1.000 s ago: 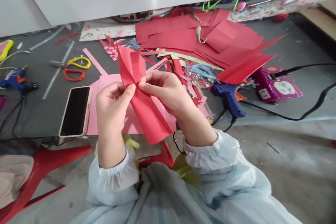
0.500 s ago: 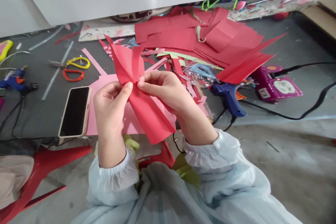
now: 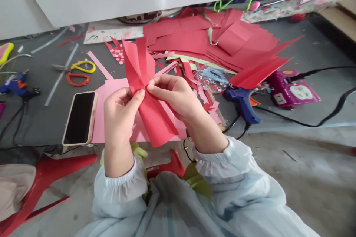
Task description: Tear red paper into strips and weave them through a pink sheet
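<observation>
A folded sheet of red paper point(image 3: 156, 121) is held up above the table, gathered narrow at its middle and flaring at both ends. My left hand point(image 3: 120, 113) is closed on its left side, thumb pressed near the pinched middle. From the right, my right hand point(image 3: 178, 98) pinches the same spot between thumb and fingers. The fingertips behind the paper are hidden. Beneath it lies pink paper point(image 3: 112, 85) at the table's front edge. Another folded red paper piece point(image 3: 256, 72) rests to the right, beside a blue glue gun point(image 3: 243, 103).
Red sheets point(image 3: 183, 37) are piled at the back. Scissors point(image 3: 76, 67), a phone point(image 3: 79, 118) and another blue glue gun point(image 3: 16, 84) lie on the left. Blue tassels point(image 3: 213, 76) sit among paper scraps. A purple box point(image 3: 296, 89) with black cables stands at right.
Both hands keep their pinch on the red paper. The paper has turned slightly more upright, its lower end swinging left and its upper end right. My left hand has shifted a little right.
</observation>
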Motion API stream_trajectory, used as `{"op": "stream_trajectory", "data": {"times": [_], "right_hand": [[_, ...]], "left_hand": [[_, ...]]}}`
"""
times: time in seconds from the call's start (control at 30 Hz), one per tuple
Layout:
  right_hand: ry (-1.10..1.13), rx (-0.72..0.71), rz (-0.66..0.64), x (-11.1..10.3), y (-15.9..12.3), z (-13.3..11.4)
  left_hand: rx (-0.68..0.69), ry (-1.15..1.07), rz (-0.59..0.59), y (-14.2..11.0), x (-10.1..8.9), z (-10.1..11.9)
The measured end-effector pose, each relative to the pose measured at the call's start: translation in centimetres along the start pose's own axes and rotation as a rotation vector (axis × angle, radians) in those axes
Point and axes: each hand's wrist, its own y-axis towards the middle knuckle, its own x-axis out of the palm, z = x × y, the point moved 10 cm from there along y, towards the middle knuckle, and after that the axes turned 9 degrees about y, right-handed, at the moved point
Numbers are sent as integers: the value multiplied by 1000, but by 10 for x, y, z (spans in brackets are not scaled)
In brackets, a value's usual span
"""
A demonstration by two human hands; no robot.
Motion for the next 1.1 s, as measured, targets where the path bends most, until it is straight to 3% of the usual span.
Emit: {"op": "stream_trajectory", "data": {"times": [0.3,0.63,0.93,1.1], "right_hand": [[58,-19,-40,7,-1,1],[-128,10,-35,-3,0,0],[-6,5,-65,7,0,2],[-74,1,-48,0,0,0]], "left_hand": [[21,-14,35,-1,-3,2],[13,-10,14,0,-3,-1],[59,23,59,0,-8,2],[50,36,41,0,-8,2]]}}
